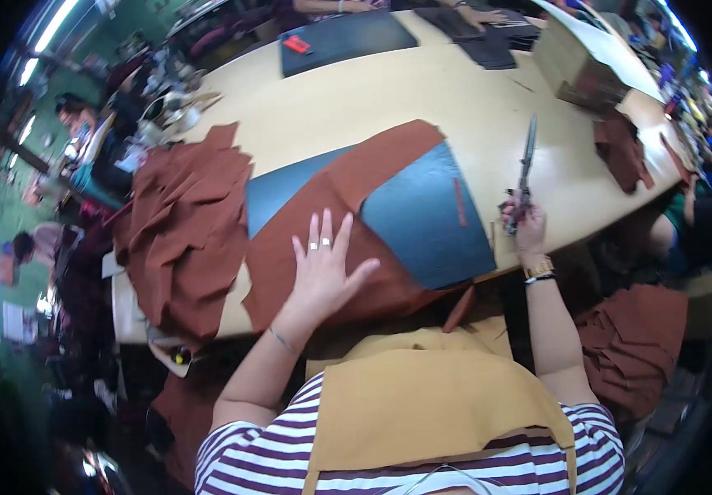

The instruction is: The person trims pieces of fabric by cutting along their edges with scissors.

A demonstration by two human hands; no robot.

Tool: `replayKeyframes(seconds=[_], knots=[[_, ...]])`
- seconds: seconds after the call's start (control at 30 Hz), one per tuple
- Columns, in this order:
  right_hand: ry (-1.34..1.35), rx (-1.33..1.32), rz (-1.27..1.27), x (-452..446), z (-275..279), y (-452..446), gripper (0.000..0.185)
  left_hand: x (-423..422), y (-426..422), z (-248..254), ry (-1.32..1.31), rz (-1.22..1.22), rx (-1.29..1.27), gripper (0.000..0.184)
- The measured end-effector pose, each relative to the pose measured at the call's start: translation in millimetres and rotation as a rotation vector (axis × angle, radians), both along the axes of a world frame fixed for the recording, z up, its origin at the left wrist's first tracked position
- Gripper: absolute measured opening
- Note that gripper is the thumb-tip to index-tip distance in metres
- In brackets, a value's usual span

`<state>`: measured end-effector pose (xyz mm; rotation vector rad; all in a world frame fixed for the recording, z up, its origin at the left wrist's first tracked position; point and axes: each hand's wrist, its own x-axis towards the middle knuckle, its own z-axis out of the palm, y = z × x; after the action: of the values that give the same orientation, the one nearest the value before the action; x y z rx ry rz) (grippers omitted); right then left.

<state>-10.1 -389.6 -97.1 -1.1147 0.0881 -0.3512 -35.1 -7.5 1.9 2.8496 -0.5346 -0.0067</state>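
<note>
My left hand (324,262) lies with spread fingers on a reddish-brown sheet of leather-like material (290,272). Part of that sheet rests over a dark blue-grey cutting board (430,223) and part hangs toward my lap. A thin brown strip (460,203) lies on the board's right side. To the right of the board, my right hand (526,227) is closed around a pair of long scissors (527,161), blades pointing away from me. The fingers partly cover the handles.
A crumpled pile of brown sheets (182,235) lies at left. Across the table (306,107) are another dark board (356,41) with a red object (296,44), dark cloth (488,49) and a cardboard box (574,66). Brown scraps (622,153) lie right. Other people are around.
</note>
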Motion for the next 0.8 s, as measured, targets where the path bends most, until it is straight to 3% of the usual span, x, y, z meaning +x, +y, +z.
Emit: replayKeyframes(seconds=[0.2,0.33,0.37,0.5,0.53,0.6,0.63,0.73,0.77,0.8], knots=[[0.016,-0.129,-0.015,-0.1,-2.2,-3.8,0.024,-51.4,25.1,-18.6,0.022,0.191,0.046,0.085],[0.116,-0.145,-0.047,-0.1,0.4,-4.8,0.024,-40.7,21.9,-23.9,0.010,0.091,-0.029,0.067],[0.105,-0.173,-0.030,-1.0,0.1,-5.7,0.026,-39.1,18.4,-24.5,-0.120,0.063,-0.069,0.045],[0.072,-0.140,-0.038,0.9,-1.8,-1.9,0.026,-17.7,27.1,-22.3,-0.185,0.012,-0.306,0.019],[0.074,-0.140,-0.037,3.0,-4.6,-3.7,0.026,-11.7,32.9,-1.4,0.070,0.154,-0.321,0.018],[0.068,-0.110,-0.029,3.6,-7.7,-7.9,0.026,1.0,49.4,13.7,0.174,0.114,-0.446,0.024],[0.061,-0.077,-0.023,4.7,-4.9,-4.5,0.027,-4.2,52.4,18.4,0.100,-0.047,-0.360,0.040],[0.033,-0.080,-0.011,4.8,-1.8,-2.6,0.026,-30.8,41.3,-2.1,-0.177,-0.226,-0.012,0.055],[0.083,-0.095,0.016,3.2,5.9,-0.7,0.024,-32.2,42.4,-1.3,-0.026,-0.265,-0.094,0.058],[0.134,-0.112,0.044,4.0,15.9,-1.0,0.022,-35.1,40.2,-0.3,-0.008,-0.289,-0.163,0.042]])
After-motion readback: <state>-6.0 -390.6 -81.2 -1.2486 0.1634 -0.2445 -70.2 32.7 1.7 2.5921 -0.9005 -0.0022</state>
